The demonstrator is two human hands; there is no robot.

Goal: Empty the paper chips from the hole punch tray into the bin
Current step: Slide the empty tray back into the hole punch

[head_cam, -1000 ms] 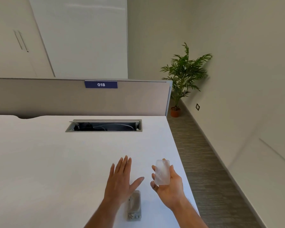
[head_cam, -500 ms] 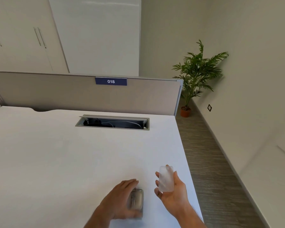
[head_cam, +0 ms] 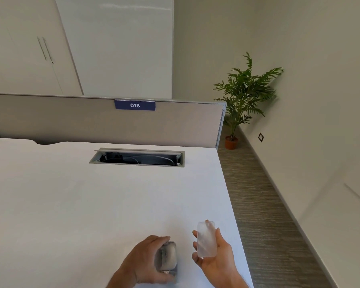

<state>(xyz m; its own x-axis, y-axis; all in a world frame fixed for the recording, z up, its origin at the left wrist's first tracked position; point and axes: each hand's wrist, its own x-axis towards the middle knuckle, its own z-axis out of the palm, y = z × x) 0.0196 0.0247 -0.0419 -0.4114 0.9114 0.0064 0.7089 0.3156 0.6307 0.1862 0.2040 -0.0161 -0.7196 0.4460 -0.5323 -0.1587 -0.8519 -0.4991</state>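
A small grey metal hole punch [head_cam: 168, 258] sits on the white desk [head_cam: 92, 204] near its front edge. My left hand [head_cam: 142, 260] is wrapped around the punch from the left side. My right hand [head_cam: 212, 258] is raised palm-up just to the right, holding the translucent plastic chip tray [head_cam: 206, 239] between thumb and fingers. The tray looks frosted; I cannot tell whether paper chips are inside. No bin is in view.
A cable well [head_cam: 137, 157] is cut into the desk's far middle. A grey partition [head_cam: 71, 121] with an "018" label [head_cam: 135, 105] runs behind it. The desk's right edge drops to striped floor [head_cam: 264, 204]; a potted plant [head_cam: 242, 100] stands in the corner.
My left hand came down from an open, raised pose and closed around the hole punch. My right hand kept the tray, shifting slightly. The view panned a little.
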